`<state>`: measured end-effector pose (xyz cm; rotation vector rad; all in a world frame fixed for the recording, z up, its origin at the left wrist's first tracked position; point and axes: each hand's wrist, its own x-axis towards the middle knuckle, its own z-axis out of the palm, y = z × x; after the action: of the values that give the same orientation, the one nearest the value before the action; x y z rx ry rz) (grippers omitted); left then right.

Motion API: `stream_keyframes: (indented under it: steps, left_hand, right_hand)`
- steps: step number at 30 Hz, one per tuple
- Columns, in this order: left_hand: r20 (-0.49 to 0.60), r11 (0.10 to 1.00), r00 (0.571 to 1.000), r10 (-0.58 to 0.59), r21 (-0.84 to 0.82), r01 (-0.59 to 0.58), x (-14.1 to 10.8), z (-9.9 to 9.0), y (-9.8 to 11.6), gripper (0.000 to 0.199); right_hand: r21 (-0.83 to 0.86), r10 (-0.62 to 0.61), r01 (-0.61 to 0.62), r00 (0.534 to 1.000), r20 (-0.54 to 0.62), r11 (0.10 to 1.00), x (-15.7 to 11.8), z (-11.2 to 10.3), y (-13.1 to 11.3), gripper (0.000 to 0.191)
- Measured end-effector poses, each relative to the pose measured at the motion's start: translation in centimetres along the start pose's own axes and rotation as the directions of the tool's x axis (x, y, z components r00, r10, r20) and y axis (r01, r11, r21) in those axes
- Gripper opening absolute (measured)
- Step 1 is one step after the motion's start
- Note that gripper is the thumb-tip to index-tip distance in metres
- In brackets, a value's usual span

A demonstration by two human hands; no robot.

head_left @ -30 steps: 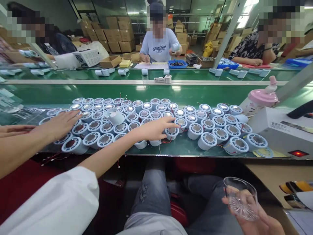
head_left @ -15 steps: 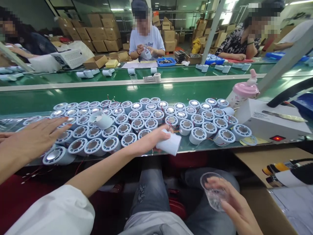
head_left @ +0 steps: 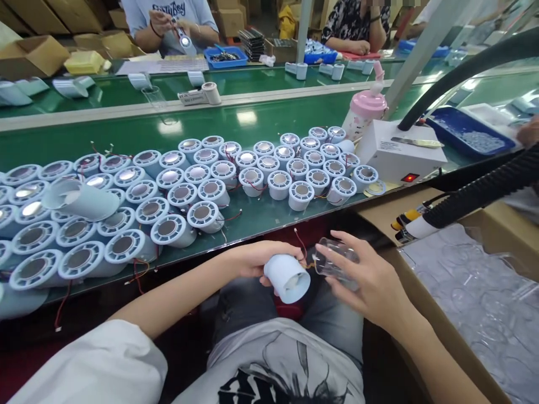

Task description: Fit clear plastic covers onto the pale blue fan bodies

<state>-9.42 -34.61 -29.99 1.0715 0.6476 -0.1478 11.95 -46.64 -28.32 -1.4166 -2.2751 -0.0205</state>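
Note:
My left hand (head_left: 256,259) is closed round a light blue cylinder (head_left: 287,278) above my lap, its hollow end facing me and something whitish inside. A thin red wire hangs out near its far end. In my right hand (head_left: 366,275) is a clear plastic cup (head_left: 336,261), held sideways just to the right of the cylinder; whether the two touch I cannot tell. Rows of similar blue cylinders (head_left: 168,227) with ringed round tops stand along the bench edge. One hollow blue cylinder (head_left: 90,203) lies on top of them at the left.
At the right are a white box with a lit red switch (head_left: 385,154), a pink-lidded cup (head_left: 364,109), a black hose (head_left: 475,179) and a carton of clear cups (head_left: 475,303). People sit across the green belt (head_left: 252,115).
The view has turned right. My left hand has drawn the cylinder off the bench edge to above my lap, and my right hand has raised the clear cup beside it. The neighbour's hand has left the view.

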Motion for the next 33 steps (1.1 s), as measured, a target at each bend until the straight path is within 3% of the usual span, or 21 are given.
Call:
stream_keyframes:
  steps: [4,9,12,15,17,19,20,22,26,31,33]
  left_hand:
    - [0.007,1.0,1.0,-0.028,0.005,0.028,0.6,-0.3,-0.8,0.049]
    - [0.059,0.972,0.998,0.029,0.233,-0.042,0.4,1.2,0.0,0.036]
    - [-0.025,0.883,0.981,0.195,0.439,-0.164,-0.6,2.0,0.7,0.021]
    - [-0.139,0.705,0.908,0.396,0.68,-0.204,-1.5,2.5,0.9,0.022]
    - [-0.178,0.634,0.86,0.478,0.748,-0.197,-1.8,2.7,0.7,0.025]
    - [-0.183,0.634,0.837,0.515,0.738,-0.229,-1.8,2.7,0.3,0.023]
    - [-0.181,0.639,0.829,0.53,0.727,-0.25,-1.7,2.7,0.1,0.022]
    - [-0.184,0.658,0.813,0.552,0.695,-0.289,-1.5,2.7,-0.4,0.022]
    - [-0.237,0.697,0.767,0.596,0.627,-0.348,-1.2,2.9,-1.7,0.024]
    - [-0.295,0.639,0.661,0.69,0.677,-0.365,-1.2,4.3,-3.5,0.062]
    - [-0.284,0.581,0.607,0.742,0.723,-0.373,-1.2,4.7,-4.4,0.065]
  right_hand:
    - [-0.091,-0.093,0.093,0.996,0.004,0.991,-1.2,0.3,-0.3,0.042]
    - [-0.182,0.026,-0.007,0.994,0.102,0.983,-0.2,1.3,-0.6,0.044]
    - [-0.017,0.075,-0.073,0.975,0.208,0.997,0.3,1.1,-0.1,0.033]
    - [0.178,0.136,-0.2,0.938,0.318,0.963,0.2,0.8,0.1,0.027]
    - [0.273,0.185,-0.3,0.907,0.379,0.914,0.1,0.6,0.0,0.018]
    - [0.369,0.208,-0.373,0.886,0.414,0.851,0.0,0.6,-0.1,0.009]
    - [0.414,0.214,-0.394,0.883,0.417,0.821,-0.1,0.7,-0.1,0.004]
    - [0.487,0.226,-0.408,0.893,0.39,0.772,-0.2,0.8,-0.1,0.013]
    - [0.542,0.268,-0.388,0.919,0.29,0.745,-0.6,1.3,-0.3,0.021]
    - [0.546,0.318,-0.35,0.935,0.156,0.761,-1.4,1.9,-1.7,0.019]
    - [0.549,0.305,-0.316,0.945,0.116,0.774,-1.7,1.9,-2.0,0.021]
